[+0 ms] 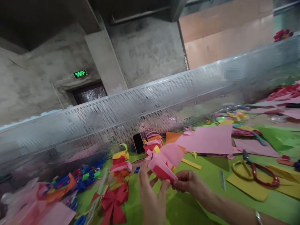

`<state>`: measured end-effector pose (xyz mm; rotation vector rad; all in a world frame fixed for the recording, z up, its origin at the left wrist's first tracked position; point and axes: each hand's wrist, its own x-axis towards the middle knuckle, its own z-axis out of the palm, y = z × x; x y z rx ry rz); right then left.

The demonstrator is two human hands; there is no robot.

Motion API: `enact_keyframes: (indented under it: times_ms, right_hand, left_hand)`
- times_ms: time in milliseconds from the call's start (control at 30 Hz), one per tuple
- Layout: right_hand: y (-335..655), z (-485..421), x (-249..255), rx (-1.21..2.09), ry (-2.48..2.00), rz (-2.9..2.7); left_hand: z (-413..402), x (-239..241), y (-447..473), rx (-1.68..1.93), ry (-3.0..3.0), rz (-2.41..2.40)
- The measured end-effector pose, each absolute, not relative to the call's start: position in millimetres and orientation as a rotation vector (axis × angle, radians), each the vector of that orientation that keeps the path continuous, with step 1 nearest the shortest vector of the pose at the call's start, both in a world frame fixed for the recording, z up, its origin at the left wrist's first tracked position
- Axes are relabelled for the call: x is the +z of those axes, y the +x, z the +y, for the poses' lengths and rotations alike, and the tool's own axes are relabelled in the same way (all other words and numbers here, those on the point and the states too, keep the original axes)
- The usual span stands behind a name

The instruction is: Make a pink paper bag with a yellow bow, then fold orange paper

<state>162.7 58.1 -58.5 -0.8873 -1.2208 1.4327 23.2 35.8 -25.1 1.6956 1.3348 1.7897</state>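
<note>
Between my hands is a pink and red folded-paper craft (161, 165) with a yellow bit on top and a rounded pink flap at its upper right. My left hand (152, 190) comes from below, with its thumb and fingers around the craft's lower left side. My right hand (187, 180) pinches the craft's lower right corner between thumb and fingertips. Both hands are over the green tabletop (178, 209). Just behind the craft stands a similar red, pink and orange paper piece (153, 140). The picture is slightly blurred, so the folds are hard to make out.
Scissors (254, 172) with a yellow and a red handle lie on yellow paper (250, 187) at the right. Pink sheets (208, 139) lie behind. A red bow (116, 200) is at the left. A phone (138, 143) leans near the perforated metal barrier (140, 100).
</note>
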Motion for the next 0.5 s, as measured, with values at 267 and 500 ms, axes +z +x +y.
enact_keyframes:
  times_ms: [267,500]
  right_hand:
    - [161,61,-63,1.496,-0.872,-1.251]
    - [160,62,-64,1.475,-0.82,-1.262]
  left_hand:
    - [41,-25,5,1.735,2.293,1.367]
    - [35,-34,20,1.814,2.17,1.34]
